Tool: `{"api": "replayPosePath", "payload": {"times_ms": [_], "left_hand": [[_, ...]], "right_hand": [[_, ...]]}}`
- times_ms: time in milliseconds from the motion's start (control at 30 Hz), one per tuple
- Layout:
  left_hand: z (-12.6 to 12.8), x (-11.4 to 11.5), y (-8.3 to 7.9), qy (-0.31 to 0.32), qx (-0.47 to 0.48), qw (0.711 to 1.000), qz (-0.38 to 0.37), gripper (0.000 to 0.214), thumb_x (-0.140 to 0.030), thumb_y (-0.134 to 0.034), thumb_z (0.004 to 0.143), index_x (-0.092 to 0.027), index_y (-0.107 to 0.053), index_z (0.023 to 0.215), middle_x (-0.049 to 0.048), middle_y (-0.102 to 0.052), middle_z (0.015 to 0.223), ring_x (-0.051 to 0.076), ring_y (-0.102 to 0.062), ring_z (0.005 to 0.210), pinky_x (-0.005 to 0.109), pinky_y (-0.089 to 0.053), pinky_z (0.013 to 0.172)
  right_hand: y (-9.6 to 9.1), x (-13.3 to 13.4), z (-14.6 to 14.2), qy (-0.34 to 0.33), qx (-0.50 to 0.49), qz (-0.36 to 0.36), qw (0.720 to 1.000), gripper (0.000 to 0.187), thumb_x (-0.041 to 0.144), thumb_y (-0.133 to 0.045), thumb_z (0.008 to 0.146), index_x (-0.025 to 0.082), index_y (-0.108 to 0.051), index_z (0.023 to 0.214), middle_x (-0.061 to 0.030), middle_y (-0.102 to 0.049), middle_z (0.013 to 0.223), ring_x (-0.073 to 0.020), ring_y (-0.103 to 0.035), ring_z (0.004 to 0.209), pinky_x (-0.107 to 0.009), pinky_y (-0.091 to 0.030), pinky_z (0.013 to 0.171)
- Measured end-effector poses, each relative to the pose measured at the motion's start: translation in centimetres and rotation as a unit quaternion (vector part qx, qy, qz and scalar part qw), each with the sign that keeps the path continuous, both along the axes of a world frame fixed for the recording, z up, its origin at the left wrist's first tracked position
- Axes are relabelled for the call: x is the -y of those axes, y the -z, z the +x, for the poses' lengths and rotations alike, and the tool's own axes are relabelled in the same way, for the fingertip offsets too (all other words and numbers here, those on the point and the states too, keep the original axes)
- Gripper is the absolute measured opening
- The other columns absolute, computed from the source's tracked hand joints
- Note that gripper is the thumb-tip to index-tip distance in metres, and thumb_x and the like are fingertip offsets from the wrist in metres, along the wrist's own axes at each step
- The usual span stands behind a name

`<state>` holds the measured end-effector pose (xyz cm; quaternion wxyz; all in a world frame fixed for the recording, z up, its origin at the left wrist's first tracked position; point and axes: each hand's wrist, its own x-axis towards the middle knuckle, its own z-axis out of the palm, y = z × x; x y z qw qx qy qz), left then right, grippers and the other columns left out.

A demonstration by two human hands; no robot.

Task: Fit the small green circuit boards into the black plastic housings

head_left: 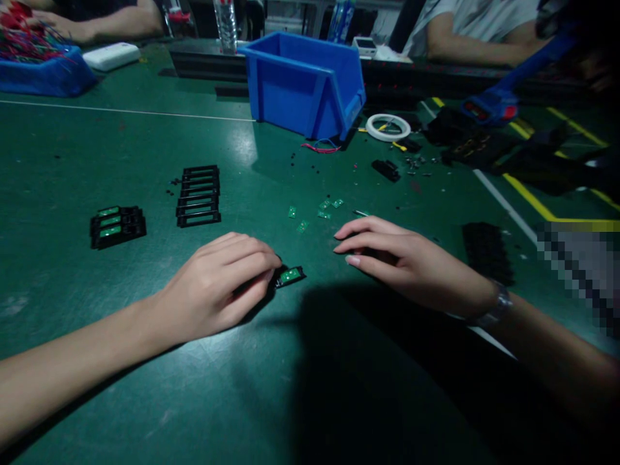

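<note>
My left hand is closed at the fingertips on one end of a small black plastic housing. A green circuit board sits in that housing, which rests low against the table. To the right, my right hand hovers palm down with its fingers apart and nothing visible in them. The tip of a thin metal rod shows just beyond its knuckles; the rest is hidden. Several loose green circuit boards lie between and beyond the hands. At the left, black housings with boards sit side by side near a row of black frames.
Beyond stands a blue bin, with a white tape roll, small screws and a black part nearby. A blue tray of wires is far left. Black parts lie right. Other people's arms are across the table.
</note>
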<state>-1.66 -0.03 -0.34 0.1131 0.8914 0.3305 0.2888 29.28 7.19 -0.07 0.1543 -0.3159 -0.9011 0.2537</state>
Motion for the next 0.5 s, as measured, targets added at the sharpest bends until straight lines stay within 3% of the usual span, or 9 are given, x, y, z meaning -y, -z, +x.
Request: {"api": "replayPosePath", "payload": {"times_ms": [300,500], "left_hand": [[0.07,0.0,0.0,-0.006,-0.003,1.0,-0.001,0.019,-0.009,-0.056,0.095,-0.012,-0.063,0.112,0.0111,-0.071,0.104,0.02,-0.065,0.097,0.036,-0.052,0.088],[0.06,0.06,-0.1,-0.006,-0.002,1.0,-0.005,0.019,-0.01,-0.057,0.095,-0.012,-0.063,0.112,0.0111,-0.07,0.104,0.02,-0.065,0.095,0.036,-0.052,0.086]], "right_hand": [[0.13,-0.07,0.13,-0.01,-0.003,-0.007,1.0,0.02,0.025,-0.057,0.098,0.026,-0.071,0.112,-0.0076,-0.061,0.13,-0.0241,-0.06,0.12,-0.043,-0.048,0.104],[0.21,0.61,-0.31,0.029,-0.01,0.006,1.0,0.019,0.024,-0.056,0.098,0.026,-0.071,0.109,-0.008,-0.063,0.126,-0.0256,-0.061,0.118,-0.045,-0.048,0.102]]}}
